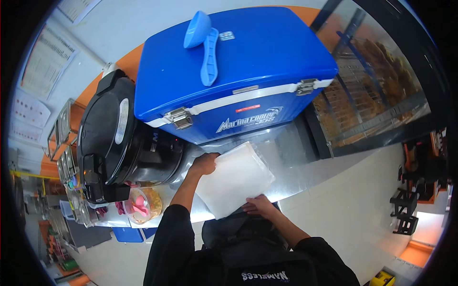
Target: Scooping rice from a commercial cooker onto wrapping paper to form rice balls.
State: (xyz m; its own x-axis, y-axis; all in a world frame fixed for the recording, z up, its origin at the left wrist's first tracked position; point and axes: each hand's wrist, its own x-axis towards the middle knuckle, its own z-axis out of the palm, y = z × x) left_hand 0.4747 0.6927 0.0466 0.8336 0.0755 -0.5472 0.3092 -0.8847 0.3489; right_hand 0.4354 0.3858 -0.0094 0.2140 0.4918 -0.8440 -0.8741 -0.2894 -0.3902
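White sheets (pixel 234 183): thin, smooth, layered rectangle
Left hand (pixel 205 163): gripping upper-left edge
Right hand (pixel 259 207): at lower-right edge; cannot tell grip
Counter (pixel 292 164): shiny metal

The person wears a black top (pixel 329 260) with forearm-baring sleeves (pixel 174 229) and white chest lettering (pixel 265 276).

The worktop (pixel 292 155) is a smooth, reflective metal surface. A latched blue cooler box (pixel 253 55) stands at the rear. A black lidded cooker (pixel 107 128) stands left of the cooler box. A clear tub (pixel 153 205) sits near the front edge. White sheets (pixel 236 181) extend over the front section; full contact with the worktop cannot be confirmed. A glazed display case (pixel 362 143) occupies the right side.
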